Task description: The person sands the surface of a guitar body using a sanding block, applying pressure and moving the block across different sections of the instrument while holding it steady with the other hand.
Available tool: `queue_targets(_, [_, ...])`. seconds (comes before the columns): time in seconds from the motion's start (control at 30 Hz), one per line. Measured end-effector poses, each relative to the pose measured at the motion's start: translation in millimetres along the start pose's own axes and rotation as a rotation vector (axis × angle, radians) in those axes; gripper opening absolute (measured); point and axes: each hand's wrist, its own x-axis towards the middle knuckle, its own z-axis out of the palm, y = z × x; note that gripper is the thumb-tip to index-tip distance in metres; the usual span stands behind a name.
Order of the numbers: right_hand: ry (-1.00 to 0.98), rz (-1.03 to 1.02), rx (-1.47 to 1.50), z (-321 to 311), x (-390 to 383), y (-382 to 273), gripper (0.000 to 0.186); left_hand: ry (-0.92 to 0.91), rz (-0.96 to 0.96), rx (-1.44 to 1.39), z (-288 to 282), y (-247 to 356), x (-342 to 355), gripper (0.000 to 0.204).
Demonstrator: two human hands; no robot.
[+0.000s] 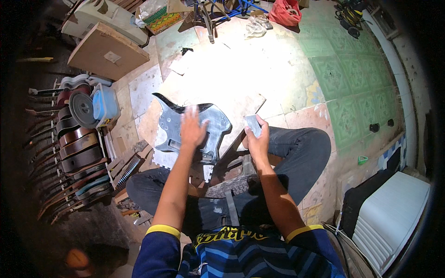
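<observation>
A black electric guitar body (217,121) with pointed horns lies in front of me, its dark surface dusted with grey. My left hand (191,129) rests flat over its middle, fingers stretched out and smeared by motion, the thumb apart. Part of the body is hidden beneath that hand. To the right, above my bent knee, my right hand (259,141) is closed round a grey piece of sandpaper (252,124), folded or wrapped into a small rectangle. The sandpaper is held apart from the guitar body.
A wooden board (255,104) lies right of the guitar body. Several guitars (76,143) stand racked at the left, beside a blue plastic container (104,104). A large coil spring (129,170) lies near my left knee. A white slatted box (394,222) stands at lower right.
</observation>
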Motion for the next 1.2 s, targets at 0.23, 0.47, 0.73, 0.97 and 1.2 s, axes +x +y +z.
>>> queue_targets(0.23, [-0.013, 0.062, 0.068, 5, 0, -6, 0.053, 0.138, -0.465, -0.059, -2, -53, 13, 0.073])
queue_targets(0.47, [-0.044, 0.119, 0.141, 7, -1, -3, 0.053, -0.045, 0.218, -0.005, 10, 92, -29, 0.078])
queue_targets(0.73, [-0.076, 0.161, 0.148, 3, -5, -10, 0.052, 0.095, -0.03, -0.062, 6, 10, -10, 0.087])
queue_targets(0.97, [-0.066, 0.13, 0.114, 5, -3, -17, 0.051, 0.158, -0.467, -0.142, 2, -68, -11, 0.085])
queue_targets(1.2, [-0.073, 0.134, 0.069, 4, -2, -15, 0.053, -0.013, 0.175, -0.072, 0, 70, -30, 0.091])
